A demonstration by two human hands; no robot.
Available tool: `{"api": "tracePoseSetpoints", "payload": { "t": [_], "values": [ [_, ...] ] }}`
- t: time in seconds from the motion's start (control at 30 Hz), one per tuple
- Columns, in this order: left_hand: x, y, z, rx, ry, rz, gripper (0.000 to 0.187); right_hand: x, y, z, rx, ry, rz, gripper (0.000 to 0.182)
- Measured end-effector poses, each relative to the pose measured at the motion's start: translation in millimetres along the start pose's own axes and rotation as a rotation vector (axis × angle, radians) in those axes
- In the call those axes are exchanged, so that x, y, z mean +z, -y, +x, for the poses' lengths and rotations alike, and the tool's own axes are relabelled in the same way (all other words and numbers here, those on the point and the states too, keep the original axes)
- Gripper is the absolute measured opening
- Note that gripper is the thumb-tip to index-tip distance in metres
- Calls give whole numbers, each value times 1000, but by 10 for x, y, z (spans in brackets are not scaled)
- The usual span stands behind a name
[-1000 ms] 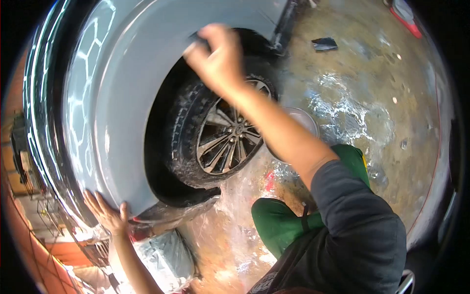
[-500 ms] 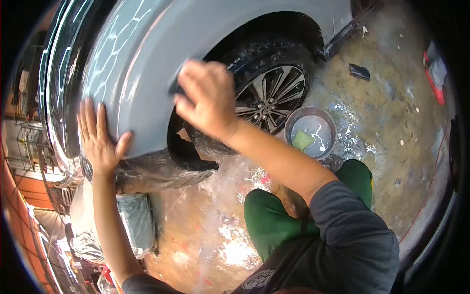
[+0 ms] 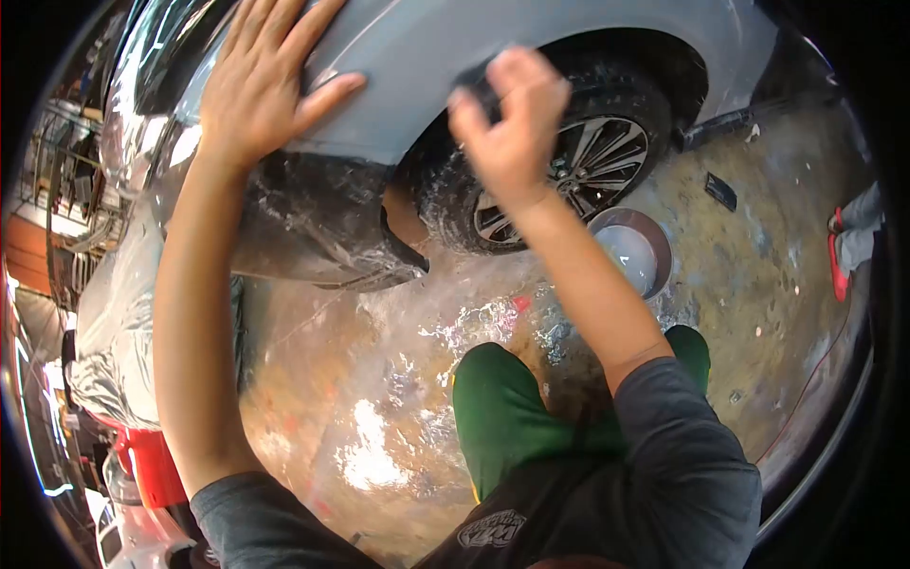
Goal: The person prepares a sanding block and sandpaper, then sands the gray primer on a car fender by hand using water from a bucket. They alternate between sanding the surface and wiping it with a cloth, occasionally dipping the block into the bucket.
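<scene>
The grey car panel [image 3: 408, 95] curves over the wheel at the top of the view. My left hand [image 3: 261, 100] lies flat on it, fingers spread. Blurred by motion, my right hand [image 3: 517, 123] is at the wheel-arch edge, its fingers curled around a dark sanding pad [image 3: 479, 90] pressed to the panel. Much of the pad is hidden by the fingers. Below that hand are the tyre [image 3: 445, 204] and its spoked rim [image 3: 607, 156].
A round basin [image 3: 664, 256] of cloudy water stands on the wet floor beside the wheel. A black flat piece [image 3: 720, 191] lies farther right. Another person's leg and red shoe [image 3: 839, 270] show at the right edge. The dark lower bumper [image 3: 313, 218] hangs below the panel.
My view has shifted, so the car sits differently in it. My left hand has moved along the panel, nearer the wheel arch. The right hand stays by the arch edge with the pad.
</scene>
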State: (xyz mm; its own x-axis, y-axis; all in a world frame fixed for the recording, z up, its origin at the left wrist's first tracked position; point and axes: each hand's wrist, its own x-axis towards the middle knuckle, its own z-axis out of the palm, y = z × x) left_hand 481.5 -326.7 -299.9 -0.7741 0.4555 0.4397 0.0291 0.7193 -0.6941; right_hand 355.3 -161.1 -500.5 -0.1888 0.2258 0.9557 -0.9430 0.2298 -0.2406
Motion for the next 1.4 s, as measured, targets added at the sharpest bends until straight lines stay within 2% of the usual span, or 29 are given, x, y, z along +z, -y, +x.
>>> {"api": "tracePoseSetpoints", "payload": {
  "t": [0.03,0.07,0.13,0.2,0.23,0.27,0.33,0.37,0.4,0.47,0.53,0.6,0.63,0.67,0.73,0.77,0.87,0.9,0.93,1.03,1.17,1.33,1.4],
  "values": [
    [-29,19,-19,-42,77,25,88,7,246,-191,-43,184,-10,48],
    [-35,36,-29,-37,53,10,87,14,493,-384,-86,368,-12,52],
    [-2,44,-62,-25,9,-27,86,9,485,-310,-210,375,51,50],
    [71,64,-71,-11,-29,-16,85,-103,306,54,-125,420,11,48],
    [96,82,-72,-4,-36,-26,85,-23,77,138,-134,133,10,46],
    [103,87,-84,5,-44,-39,85,-33,-66,232,-86,49,-47,47],
    [112,90,-97,10,-55,-56,85,88,73,25,-32,-11,-65,46],
    [134,102,-101,13,-71,-53,85,100,229,-168,-103,89,-62,48],
    [152,114,-107,15,-87,-49,85,-86,615,-10,107,874,-183,50],
    [188,114,-105,11,-105,-31,82,45,564,-555,-278,483,15,51],
    [204,114,-106,7,-122,-27,79,-41,498,-222,-191,501,-45,54],
    [221,99,-119,-7,-133,-48,76,84,226,-85,-127,143,-19,55],
    [234,110,-123,-8,-138,-47,74,120,257,-166,-98,95,-52,56],
    [238,116,-120,-7,-143,-47,72,160,351,-321,-113,120,-35,56],
    [284,132,-132,-13,-160,-41,68,43,682,-534,-227,503,-15,55],
    [321,143,-129,-16,-175,-34,66,45,655,-573,-262,548,42,52],
    [268,113,-153,-73,-241,-4,61,48,356,-130,-197,276,20,50],
    [242,105,-165,-103,-265,8,59,97,279,-68,-80,132,12,47],
    [239,114,-168,-134,-284,20,58,119,310,-120,-97,96,-28,51],
    [235,96,-146,-212,-343,22,56,81,562,-395,-239,344,28,63],
    [250,122,-157,-307,-430,-2,56,22,329,-296,-328,361,27,59],
    [265,150,-162,-290,-434,-21,55,357,882,89,-343,325,37,54],
    [284,139,-160,-305,-439,-42,55,363,845,47,-338,312,50,53]
  ]
}}
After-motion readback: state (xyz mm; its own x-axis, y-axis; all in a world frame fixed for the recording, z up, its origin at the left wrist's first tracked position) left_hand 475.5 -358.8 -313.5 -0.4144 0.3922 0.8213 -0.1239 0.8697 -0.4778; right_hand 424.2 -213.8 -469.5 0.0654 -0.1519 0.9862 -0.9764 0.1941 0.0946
